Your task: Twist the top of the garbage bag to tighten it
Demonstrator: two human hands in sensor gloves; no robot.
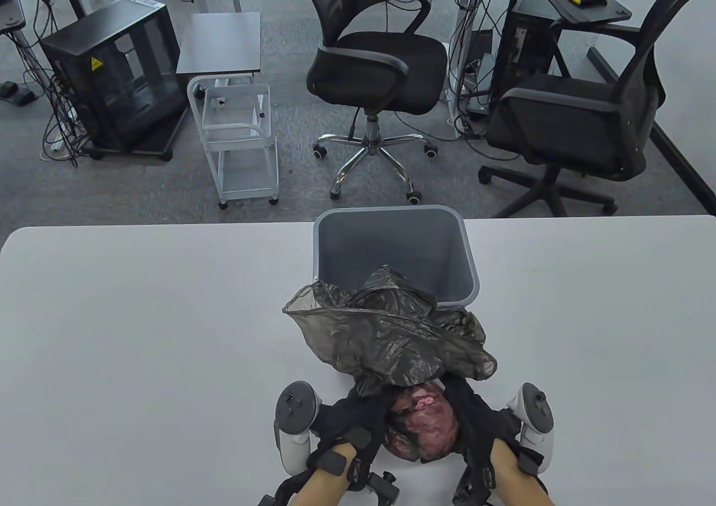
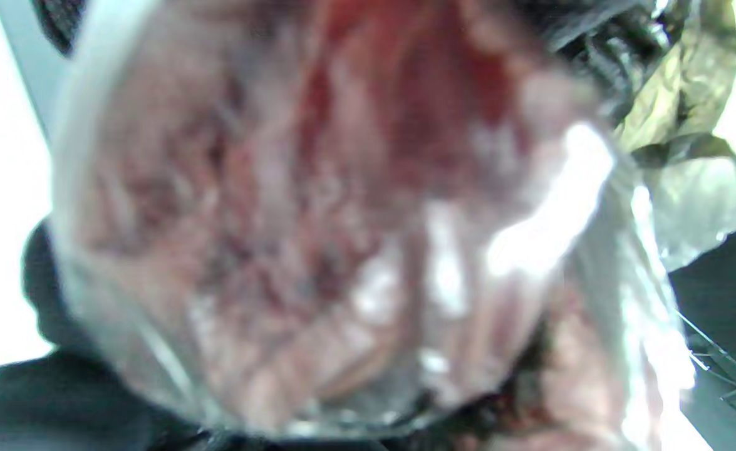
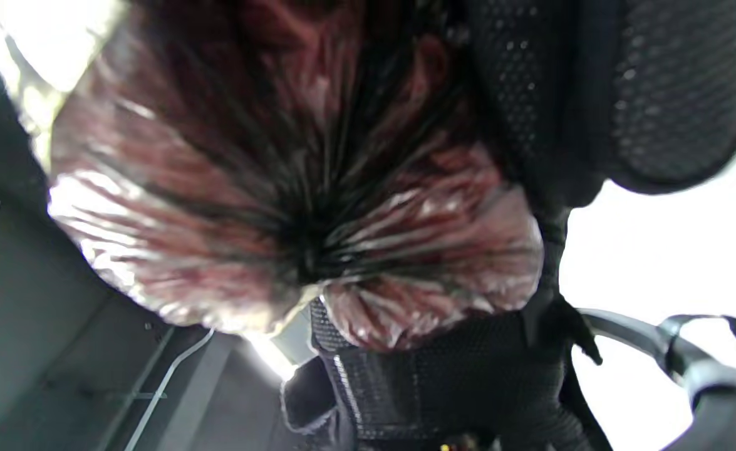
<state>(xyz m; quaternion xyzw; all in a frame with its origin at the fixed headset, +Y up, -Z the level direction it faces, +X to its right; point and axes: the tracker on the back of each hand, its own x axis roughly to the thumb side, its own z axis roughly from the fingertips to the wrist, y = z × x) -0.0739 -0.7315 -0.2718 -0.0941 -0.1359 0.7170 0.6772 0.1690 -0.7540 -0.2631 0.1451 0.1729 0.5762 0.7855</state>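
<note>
A broad white table (image 1: 140, 332) fills the near half of the room, and behind it on the grey carpet stand two black mesh office chairs (image 1: 380, 69). A grey plastic waste bin (image 1: 467, 259) sits at the table's far middle, open mouth up. Just in front of it lies the thin, dark, see-through plastic garbage bag (image 1: 386, 338): its loose crumpled top spreads against the bin's near wall, while its filled bottom, stretched tight over reddish-pink contents, bulges toward the table's near edge.

That bulging end sits directly between the two hands. The black-gloved left hand (image 1: 358, 422) cups it from the left, palm and fingers pressed to the plastic. The black-gloved right hand (image 1: 475, 422) holds it from the right, fingers reaching up toward the bag's neck. In the right wrist view the plastic's folds gather to one dark point on the bag's underside.
</note>
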